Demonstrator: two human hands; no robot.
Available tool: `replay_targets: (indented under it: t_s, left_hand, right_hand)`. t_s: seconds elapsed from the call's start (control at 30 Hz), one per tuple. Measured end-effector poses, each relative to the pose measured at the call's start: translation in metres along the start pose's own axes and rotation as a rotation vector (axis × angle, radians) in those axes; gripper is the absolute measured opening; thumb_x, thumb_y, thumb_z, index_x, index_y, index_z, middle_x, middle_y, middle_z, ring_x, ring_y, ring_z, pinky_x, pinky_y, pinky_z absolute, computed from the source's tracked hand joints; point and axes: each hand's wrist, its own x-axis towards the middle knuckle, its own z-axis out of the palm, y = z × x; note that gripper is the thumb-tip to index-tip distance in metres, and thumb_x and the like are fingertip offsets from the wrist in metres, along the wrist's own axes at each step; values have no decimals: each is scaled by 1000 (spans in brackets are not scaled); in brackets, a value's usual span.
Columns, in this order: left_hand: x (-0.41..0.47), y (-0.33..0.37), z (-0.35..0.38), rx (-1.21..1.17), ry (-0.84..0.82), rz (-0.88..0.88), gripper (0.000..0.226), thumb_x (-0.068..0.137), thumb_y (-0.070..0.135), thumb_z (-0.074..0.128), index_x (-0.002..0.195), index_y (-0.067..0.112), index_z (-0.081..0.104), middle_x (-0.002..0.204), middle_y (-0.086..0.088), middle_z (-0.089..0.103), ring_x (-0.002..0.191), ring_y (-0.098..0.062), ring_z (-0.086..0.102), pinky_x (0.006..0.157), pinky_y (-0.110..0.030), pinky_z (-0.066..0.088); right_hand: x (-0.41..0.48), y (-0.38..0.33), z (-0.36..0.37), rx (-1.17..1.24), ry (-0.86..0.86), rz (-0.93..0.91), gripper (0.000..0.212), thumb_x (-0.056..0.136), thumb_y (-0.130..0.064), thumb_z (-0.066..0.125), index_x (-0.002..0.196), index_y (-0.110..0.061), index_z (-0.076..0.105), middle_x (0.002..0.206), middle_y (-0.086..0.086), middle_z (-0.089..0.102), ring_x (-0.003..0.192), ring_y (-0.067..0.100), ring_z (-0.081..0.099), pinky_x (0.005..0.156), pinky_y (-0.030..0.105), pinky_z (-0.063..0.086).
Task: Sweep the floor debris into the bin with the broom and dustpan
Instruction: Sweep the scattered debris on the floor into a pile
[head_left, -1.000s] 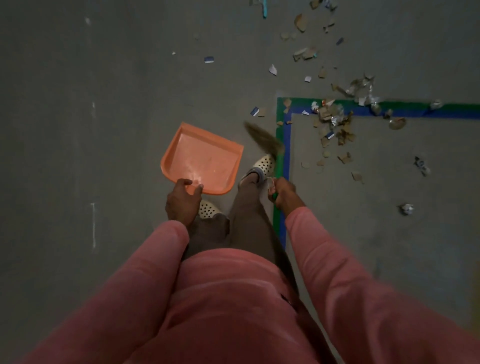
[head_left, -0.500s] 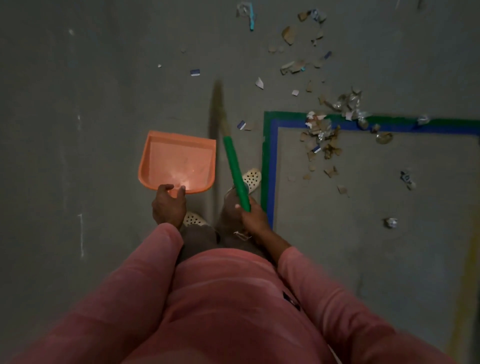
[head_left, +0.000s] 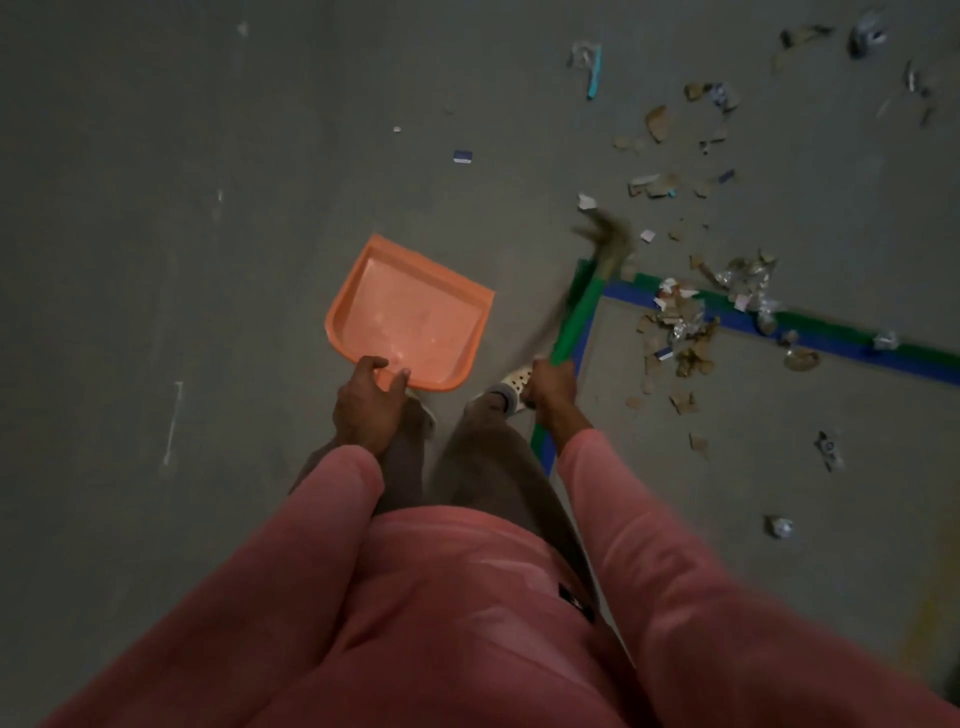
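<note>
From here I see the left side of the floor (head_left: 156, 260) wide and bare; a hand can pass there freely. Between the dustpan (head_left: 410, 317) and the broom (head_left: 577, 317) only a narrow strip is open. To the right, debris (head_left: 680, 332) lies thick around the tape (head_left: 631, 291) corner. The person's legs (head_left: 488, 457) block the near middle.

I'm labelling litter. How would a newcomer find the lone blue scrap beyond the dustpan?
Start at the orange dustpan held by the left hand. Beyond its far edge lies a small blue-and-white scrap. It sits apart, left of the brown debris.
</note>
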Motion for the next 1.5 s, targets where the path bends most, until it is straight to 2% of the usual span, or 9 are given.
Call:
replay_targets:
  t_s: [0.1, 0.3, 0.4, 0.53, 0.63, 0.83, 1.07, 1.23, 1.5]
  left_hand:
    - [28, -16, -31, 0, 24, -33, 37, 86, 50, 69, 115, 27, 63, 108, -16, 72, 105, -41, 64, 84, -44, 54]
    - [91, -42, -101, -106, 120, -208, 38, 88, 43, 70, 116, 18, 64, 114, -20, 69, 110, -42, 61, 86, -43, 49]
    - [123, -55, -126, -132, 108, -239, 37, 88, 41, 71, 114, 16, 64, 112, -22, 69, 109, -41, 62, 85, -42, 49]
    - [155, -68, -143, -85, 35, -198, 38, 88, 41, 72, 115, 15, 65, 113, -20, 69, 109, -40, 62, 86, -40, 49]
    - [169, -73, -149, -41, -7, -146, 37, 89, 40, 72, 117, 16, 65, 118, -17, 69, 113, -39, 61, 88, -39, 48]
    - [180, -73, -163, -22, -32, -90, 37, 89, 40, 72, 117, 16, 66, 117, -16, 70, 112, -39, 62, 86, -38, 48]
    - [198, -48, -175, -60, -17, -124, 38, 88, 43, 71, 116, 18, 64, 117, -18, 69, 112, -40, 61, 88, -41, 48]
    - [215, -22, -174, -105, 72, -168, 35, 90, 40, 69, 116, 16, 63, 114, -20, 69, 110, -41, 62, 87, -41, 48]
    - [250, 17, -168, -52, 45, -117, 35, 88, 41, 71, 112, 16, 66, 113, -19, 70, 109, -41, 62, 86, -41, 50]
  right_hand:
    - [-56, 15, 39, -189, -85, -201, 53, 94, -29, 56, 144, -15, 41, 118, 19, 64, 93, 34, 67, 70, 27, 54]
    - [-94, 9, 90, -645, -393, -471, 61, 96, -40, 64, 150, -19, 44, 127, 13, 65, 112, 31, 63, 94, 35, 48]
    - [-95, -19, 121, -827, -500, -450, 57, 91, -39, 70, 143, -22, 54, 114, 10, 70, 99, 27, 68, 92, 39, 54]
    - [-86, -40, 163, -580, -456, -196, 19, 90, -18, 71, 107, -12, 67, 70, 12, 64, 51, 19, 57, 46, 22, 46]
    - [-72, -58, 179, -150, -277, 47, 12, 94, -7, 63, 86, -9, 55, 39, 1, 39, 27, 13, 35, 36, 15, 29]
    - [-81, -116, 228, 275, -23, 59, 34, 83, -26, 63, 114, -21, 52, 87, 15, 57, 46, 19, 51, 41, 23, 42]
    - [-148, -113, 243, 38, -221, -177, 52, 88, -33, 63, 136, -27, 43, 77, 12, 56, 41, 17, 49, 42, 26, 43]
    - [-150, -148, 219, -89, -440, -225, 38, 95, -1, 63, 129, -14, 55, 58, 6, 43, 30, 5, 36, 33, 15, 31]
    - [-92, -208, 217, 37, -369, 46, 7, 89, -2, 70, 93, -8, 68, 68, 8, 59, 30, 5, 48, 35, 13, 35]
